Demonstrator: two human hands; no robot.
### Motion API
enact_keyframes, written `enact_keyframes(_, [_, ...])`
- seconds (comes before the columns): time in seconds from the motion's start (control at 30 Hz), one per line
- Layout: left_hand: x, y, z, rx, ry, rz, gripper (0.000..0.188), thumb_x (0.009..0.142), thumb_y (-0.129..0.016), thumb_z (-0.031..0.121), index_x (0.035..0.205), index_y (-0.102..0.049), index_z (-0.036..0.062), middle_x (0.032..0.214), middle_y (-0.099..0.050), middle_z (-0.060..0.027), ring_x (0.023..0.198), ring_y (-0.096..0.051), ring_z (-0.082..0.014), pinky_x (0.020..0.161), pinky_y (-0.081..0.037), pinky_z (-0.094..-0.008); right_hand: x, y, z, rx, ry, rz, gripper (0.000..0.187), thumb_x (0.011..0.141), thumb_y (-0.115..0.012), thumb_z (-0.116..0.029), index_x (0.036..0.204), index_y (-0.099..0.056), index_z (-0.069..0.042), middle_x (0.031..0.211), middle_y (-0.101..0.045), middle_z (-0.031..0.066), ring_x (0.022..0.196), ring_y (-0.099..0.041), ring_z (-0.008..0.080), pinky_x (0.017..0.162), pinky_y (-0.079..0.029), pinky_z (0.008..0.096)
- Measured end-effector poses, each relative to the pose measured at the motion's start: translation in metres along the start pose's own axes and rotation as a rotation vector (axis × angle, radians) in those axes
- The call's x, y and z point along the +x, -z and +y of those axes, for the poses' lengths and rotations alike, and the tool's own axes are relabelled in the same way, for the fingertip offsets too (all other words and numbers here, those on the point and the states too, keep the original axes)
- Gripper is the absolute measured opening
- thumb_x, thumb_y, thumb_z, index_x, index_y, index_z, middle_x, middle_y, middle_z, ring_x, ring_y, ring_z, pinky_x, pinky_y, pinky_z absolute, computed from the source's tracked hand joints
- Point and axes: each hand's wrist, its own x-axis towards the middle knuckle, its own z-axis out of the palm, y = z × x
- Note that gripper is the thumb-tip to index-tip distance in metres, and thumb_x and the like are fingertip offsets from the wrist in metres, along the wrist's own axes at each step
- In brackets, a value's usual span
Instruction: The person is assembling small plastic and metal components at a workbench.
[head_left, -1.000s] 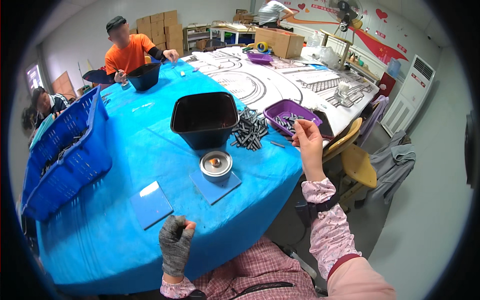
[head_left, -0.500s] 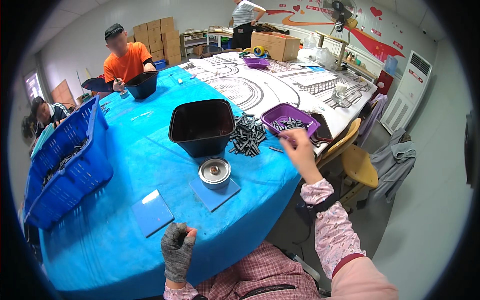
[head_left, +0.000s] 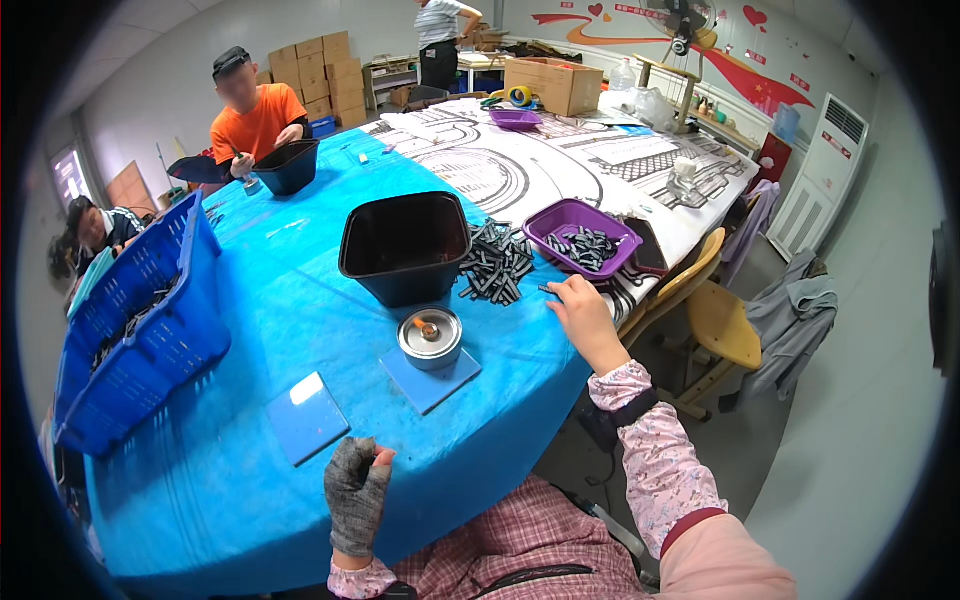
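My right hand [head_left: 582,315] pinches a small dark strip [head_left: 548,289] at the table's right edge, just below a purple basket [head_left: 538,222] that holds several grey-and-black pieces. A heap of similar pieces [head_left: 497,263] lies to the left of that hand. My left hand [head_left: 357,495], in a grey fingerless glove, is closed at the table's near edge; whatever its fingers hold, if anything, is hidden. Between the hands, a round silver tin [head_left: 430,345] with an orange, flame-like spot at its centre stands on a blue tile [head_left: 430,385]. A second blue tile [head_left: 308,420] lies nearer my left hand.
Behind the silver tin stands a black tub [head_left: 400,285]. A large blue crate [head_left: 150,350] with dark pieces fills the table's left side. Across the table, a person in orange [head_left: 257,125] works at another black tub [head_left: 288,172]. A wooden chair [head_left: 722,322] stands at the right.
My right hand has come down from in front of the purple basket and taken hold of the lone strip on the table. My left hand stays closed in about the same place.
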Motion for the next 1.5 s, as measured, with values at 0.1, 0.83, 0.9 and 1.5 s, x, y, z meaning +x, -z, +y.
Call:
enact_keyframes(0.1, [0.000, 0.000, 0.002, 0.018, 0.002, -0.026, 0.014, 0.086, -0.068, 0.002, 0.098, -0.061, 0.0015, 0.086, -0.061, -0.0046, 0.076, -0.059, -0.0109, 0.067, -0.050, -0.0249, 0.000, -0.006, 0.008, 0.012, -0.051, -0.046, 0.018, 0.079, -0.069, -0.010, 0.095, -0.063, -0.005, 0.091, -0.055, 0.0118, 0.089, -0.058, 0.0292, 0.075, -0.049, 0.0391])
enact_keyframes(0.83, [-0.002, -0.041, 0.055, -0.006, -0.112, 0.128, 0.018, 0.082, -0.070, 0.001, 0.098, -0.064, 0.0029, 0.087, -0.067, -0.0052, 0.077, -0.062, -0.0123, 0.072, -0.050, -0.0270, -0.033, 0.081, -0.199, 0.956, -0.054, -0.075, 0.019, 0.083, -0.068, -0.003, 0.101, -0.064, -0.006, 0.092, -0.063, 0.0080, 0.076, -0.062, 0.0160, 0.057, -0.049, 0.0264])
enact_keyframes(0.9, [-0.005, -0.040, 0.054, 0.008, -0.130, 0.234, 0.016, 0.081, -0.071, 0.000, 0.095, -0.064, 0.0032, 0.085, -0.067, -0.0051, 0.076, -0.063, -0.0127, 0.072, -0.050, -0.0270, -0.041, 0.080, -0.199, 0.960, -0.064, -0.044, 0.021, 0.082, -0.070, -0.005, 0.103, -0.064, -0.006, 0.095, -0.063, 0.0086, 0.076, -0.063, 0.0146, 0.055, -0.048, 0.0241])
enact_keyframes(1.5, [-0.012, -0.041, 0.073, 0.066, -0.143, 0.061, 0.025, 0.079, -0.074, 0.006, 0.102, -0.064, 0.0040, 0.089, -0.066, -0.0061, 0.074, -0.063, -0.0123, 0.067, -0.051, -0.0264, -0.053, 0.076, -0.196, 1.257, -0.279, -0.411, 0.013, 0.088, -0.067, -0.009, 0.094, -0.063, 0.001, 0.091, -0.061, 0.0066, 0.075, -0.060, 0.0108, 0.066, -0.049, 0.0233])
